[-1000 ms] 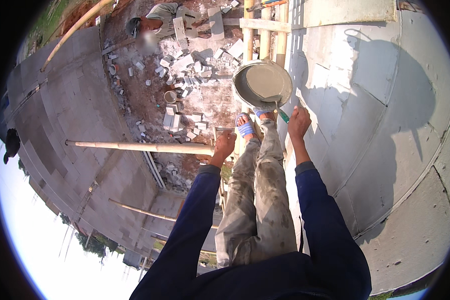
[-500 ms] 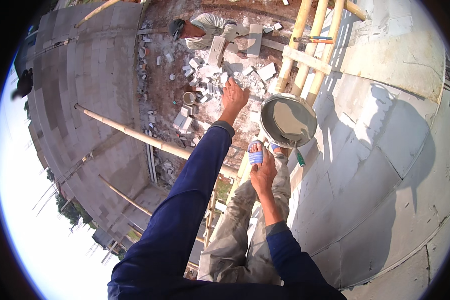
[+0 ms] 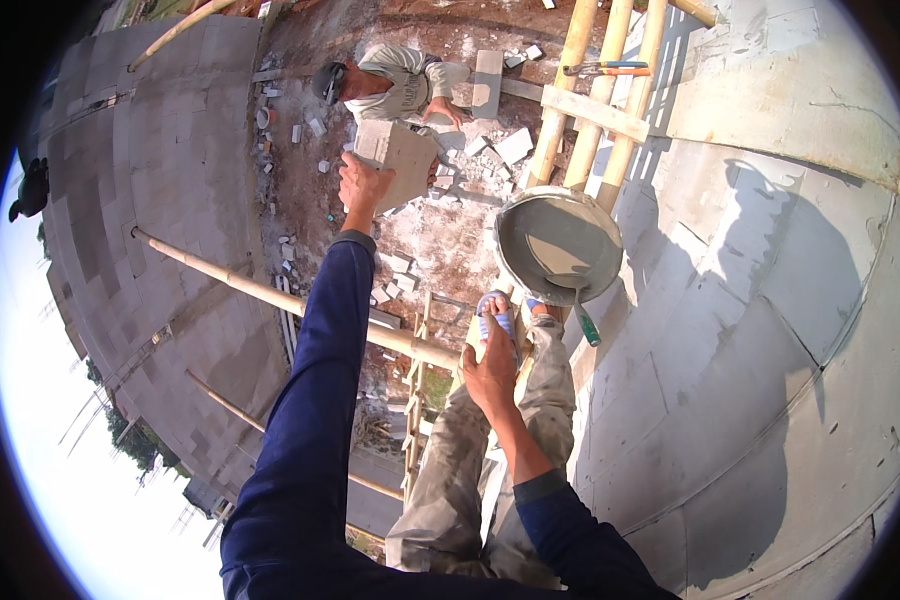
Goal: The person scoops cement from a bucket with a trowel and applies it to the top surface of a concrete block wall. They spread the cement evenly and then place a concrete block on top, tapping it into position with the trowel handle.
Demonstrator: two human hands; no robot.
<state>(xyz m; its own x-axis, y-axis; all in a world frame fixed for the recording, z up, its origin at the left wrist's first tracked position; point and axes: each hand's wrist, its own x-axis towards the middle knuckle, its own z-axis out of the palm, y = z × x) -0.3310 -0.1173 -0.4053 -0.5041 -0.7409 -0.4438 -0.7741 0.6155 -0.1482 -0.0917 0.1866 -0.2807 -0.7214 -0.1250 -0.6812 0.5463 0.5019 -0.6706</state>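
Note:
My left hand (image 3: 364, 186) reaches out and grips the near left edge of a grey building block (image 3: 407, 160). A co-worker (image 3: 395, 85) stands lower down beyond it; some of that person's fingers show at the block's right edge, and their other hand (image 3: 448, 110) is spread apart from it. My right hand (image 3: 490, 372) hovers over my legs with its fingers apart, holding nothing. Right of it and farther off is a round bucket (image 3: 560, 240) with grey wet mortar inside. A trowel with a green handle (image 3: 589, 328) leans out over the bucket's near rim.
Bamboo scaffold poles (image 3: 570, 100) run past the bucket, with pliers-like tools (image 3: 607, 69) lying across them. A long bamboo pole (image 3: 270, 290) crosses at left. A block wall (image 3: 730, 400) rises on my right. Another block (image 3: 487, 85) and rubble (image 3: 513, 147) lie below.
My left hand has moved left and closed on the block, which the co-worker has raised toward me. My right hand has shifted slightly left and opened its fingers.

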